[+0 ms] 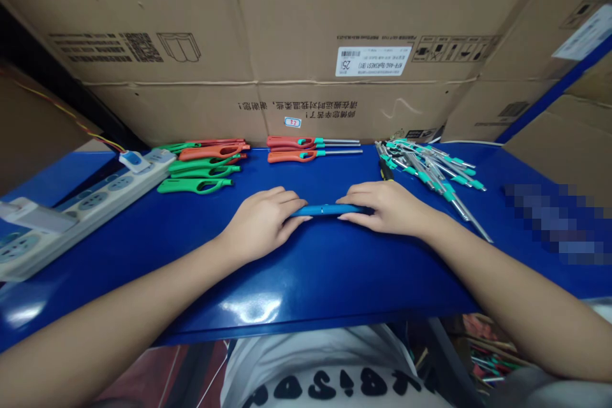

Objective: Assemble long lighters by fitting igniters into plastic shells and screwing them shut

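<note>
My left hand [268, 220] and my right hand [389, 207] pinch opposite ends of a slim blue pen-like stick [321, 210], held level above the blue table. Its dark right end runs into my right fingers, so I cannot tell its exact kind. Beyond my left hand lie several green and orange lighter handles [196, 185]. Orange and red long-nosed lighters [292, 156] with metal tubes rest at the back middle. Behind my right hand is a pile of metal lighter tubes [433, 169] with teal parts. A black-and-yellow handle [385, 171] shows beside that pile, partly covered by my hand.
A white power strip [100, 201] with plugs and a cable runs along the left side of the blue table [306, 287]. A large cardboard sheet [296, 25] stands upright at the back. More cardboard [568, 140] is at the right, near a blurred-out patch.
</note>
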`<state>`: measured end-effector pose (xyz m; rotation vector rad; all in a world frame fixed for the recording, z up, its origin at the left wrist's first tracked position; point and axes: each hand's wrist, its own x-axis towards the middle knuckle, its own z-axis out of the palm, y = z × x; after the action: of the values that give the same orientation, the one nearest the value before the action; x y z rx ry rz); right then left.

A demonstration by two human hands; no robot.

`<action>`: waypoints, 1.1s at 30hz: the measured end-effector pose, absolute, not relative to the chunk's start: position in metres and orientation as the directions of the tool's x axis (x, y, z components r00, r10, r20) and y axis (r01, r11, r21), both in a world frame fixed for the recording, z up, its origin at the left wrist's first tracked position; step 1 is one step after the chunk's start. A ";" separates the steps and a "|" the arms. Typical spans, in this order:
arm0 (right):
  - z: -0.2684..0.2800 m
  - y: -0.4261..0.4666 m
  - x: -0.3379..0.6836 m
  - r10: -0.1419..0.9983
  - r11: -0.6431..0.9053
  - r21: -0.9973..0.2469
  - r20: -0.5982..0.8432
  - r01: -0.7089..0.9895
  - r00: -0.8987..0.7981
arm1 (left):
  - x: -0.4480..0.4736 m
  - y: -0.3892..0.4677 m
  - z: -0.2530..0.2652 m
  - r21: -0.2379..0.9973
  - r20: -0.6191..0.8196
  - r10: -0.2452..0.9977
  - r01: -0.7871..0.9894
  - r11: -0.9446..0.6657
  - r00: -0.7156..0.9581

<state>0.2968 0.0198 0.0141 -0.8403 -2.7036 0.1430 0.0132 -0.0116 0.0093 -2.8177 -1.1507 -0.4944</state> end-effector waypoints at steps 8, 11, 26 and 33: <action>0.012 0.014 0.294 0.568 0.818 -0.165 0.381 0.551 -0.729 | 0.016 -0.015 0.010 0.076 0.350 0.645 0.665 -0.743 0.680; 0.010 0.010 0.288 0.539 0.835 -0.136 0.395 0.533 -0.743 | 0.017 -0.018 0.008 0.072 0.347 0.639 0.659 -0.748 0.687; 0.015 0.022 0.296 0.695 0.684 -0.485 0.205 0.545 -0.689 | 0.011 -0.015 0.009 0.058 0.432 0.595 0.638 -0.768 0.677; 0.015 0.014 0.289 0.555 0.733 -0.626 0.327 0.264 -0.765 | 0.016 -0.019 0.014 0.141 0.427 0.571 0.572 -0.808 0.702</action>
<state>0.2890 0.0144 0.0153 -0.6213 -2.4303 0.7725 0.0161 -0.0189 0.0136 -2.8953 -0.9718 -0.7252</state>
